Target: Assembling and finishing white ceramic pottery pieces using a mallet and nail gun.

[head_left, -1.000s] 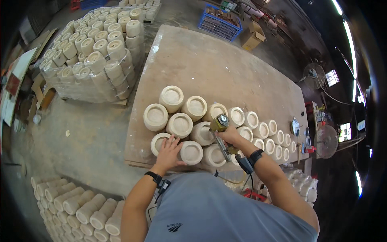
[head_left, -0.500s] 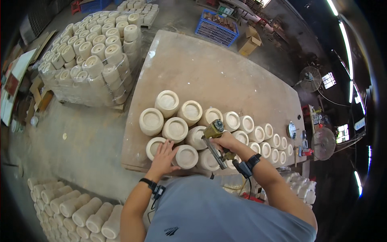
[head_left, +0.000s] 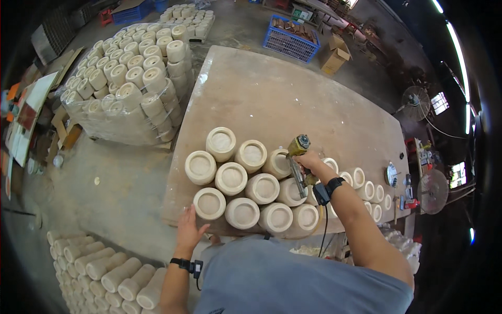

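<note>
Pale, round, wooden-looking blocks with a round recess on top stand in rows along the near side of a brown table (head_left: 272, 99). My left hand (head_left: 189, 230), fingers stretched and thumb apart, is beside the nearest left block (head_left: 209, 203), fingertips at its side; it holds nothing. My right hand (head_left: 309, 160) is wrapped round the grip of a yellow-olive nail gun (head_left: 299, 145) with a long metal magazine. The nail gun is above the middle rows and partly hides a block (head_left: 277, 163). Whether its nose touches a block cannot be seen. A dark cable hangs below my right wrist.
A wrapped pallet stack of similar blocks (head_left: 125, 118) stands left beyond the table. More blocks (head_left: 104, 272) are piled at lower left. A blue crate (head_left: 291, 41) and a cardboard box (head_left: 335, 54) are past the far edge. Fans (head_left: 433, 191) stand at right.
My left hand has moved off the block tops, leftward and toward me. The nail gun in my right hand has moved right and away from me. The whole view has shifted slightly.
</note>
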### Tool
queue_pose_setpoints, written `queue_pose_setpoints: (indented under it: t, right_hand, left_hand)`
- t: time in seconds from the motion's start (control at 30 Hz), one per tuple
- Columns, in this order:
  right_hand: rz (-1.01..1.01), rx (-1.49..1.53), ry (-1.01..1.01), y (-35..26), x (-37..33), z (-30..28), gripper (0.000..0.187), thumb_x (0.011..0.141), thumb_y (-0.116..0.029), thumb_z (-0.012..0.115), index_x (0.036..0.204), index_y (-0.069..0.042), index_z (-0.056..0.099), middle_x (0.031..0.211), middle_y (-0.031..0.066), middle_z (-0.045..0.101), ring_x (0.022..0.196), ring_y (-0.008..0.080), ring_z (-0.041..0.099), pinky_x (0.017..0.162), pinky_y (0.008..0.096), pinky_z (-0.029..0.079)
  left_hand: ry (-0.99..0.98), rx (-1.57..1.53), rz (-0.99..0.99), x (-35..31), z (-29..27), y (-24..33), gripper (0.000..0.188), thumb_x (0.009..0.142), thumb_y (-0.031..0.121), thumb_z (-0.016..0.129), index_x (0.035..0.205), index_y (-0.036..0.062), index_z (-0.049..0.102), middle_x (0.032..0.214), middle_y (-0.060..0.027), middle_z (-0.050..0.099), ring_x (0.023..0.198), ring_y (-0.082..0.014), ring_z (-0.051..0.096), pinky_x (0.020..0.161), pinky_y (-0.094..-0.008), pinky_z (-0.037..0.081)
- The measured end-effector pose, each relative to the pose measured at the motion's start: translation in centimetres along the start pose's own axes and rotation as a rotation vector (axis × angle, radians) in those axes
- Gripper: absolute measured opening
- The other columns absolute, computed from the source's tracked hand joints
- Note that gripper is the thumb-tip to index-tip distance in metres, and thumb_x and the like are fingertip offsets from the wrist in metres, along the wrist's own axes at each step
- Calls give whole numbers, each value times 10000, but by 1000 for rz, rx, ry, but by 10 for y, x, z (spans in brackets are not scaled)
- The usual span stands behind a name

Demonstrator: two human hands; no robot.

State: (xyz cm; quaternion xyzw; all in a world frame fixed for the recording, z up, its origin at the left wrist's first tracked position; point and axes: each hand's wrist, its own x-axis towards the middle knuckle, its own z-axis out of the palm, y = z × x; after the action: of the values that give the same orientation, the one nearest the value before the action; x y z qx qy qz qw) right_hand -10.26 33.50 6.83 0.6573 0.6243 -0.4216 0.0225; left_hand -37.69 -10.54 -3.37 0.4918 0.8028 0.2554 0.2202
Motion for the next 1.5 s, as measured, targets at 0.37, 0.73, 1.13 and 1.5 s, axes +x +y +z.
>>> queue_pose_setpoints:
  t: [0.37, 0.73, 1.13, 1.5]
  right_hand:
    - [-42, 68, -283, 8, -18, 4, 300, 876, -233, 757, 708, -1, 668, 585, 81, 627, 447, 186, 578, 427, 351, 456]
    - [-255, -151, -175, -32, -53, 8, 401, 857, -344, 771, 675, -2, 670, 556, 72, 636, 446, 180, 595, 465, 345, 473]
    - [-293, -220, -271, -100, 22, 60, 462, 846, -372, 788, 603, -6, 647, 534, 101, 618, 424, 190, 601, 441, 354, 505]
    - [-273, -281, -203, -98, 10, 67, 350, 859, -339, 782, 733, -25, 693, 540, 82, 612, 412, 184, 577, 437, 350, 488]
  left_hand:
    - [64, 128, -75, 6, -6, 8, 777, 834, 354, 806, 1446, -21, 508, 1239, -270, 654, 1190, -425, 603, 1004, -486, 479]
    - [10, 170, -151, 3, -8, 9, 815, 835, 342, 805, 1491, 3, 460, 1150, -240, 692, 1054, -416, 651, 909, -481, 524]
    - [-61, 122, -258, -5, -1, 8, 841, 905, 336, 726, 1583, 49, 319, 1124, -181, 738, 979, -395, 709, 840, -495, 555]
    - [-49, -9, -161, -5, -7, 6, 831, 903, 300, 718, 1586, 55, 313, 995, -162, 727, 852, -394, 702, 746, -491, 557]
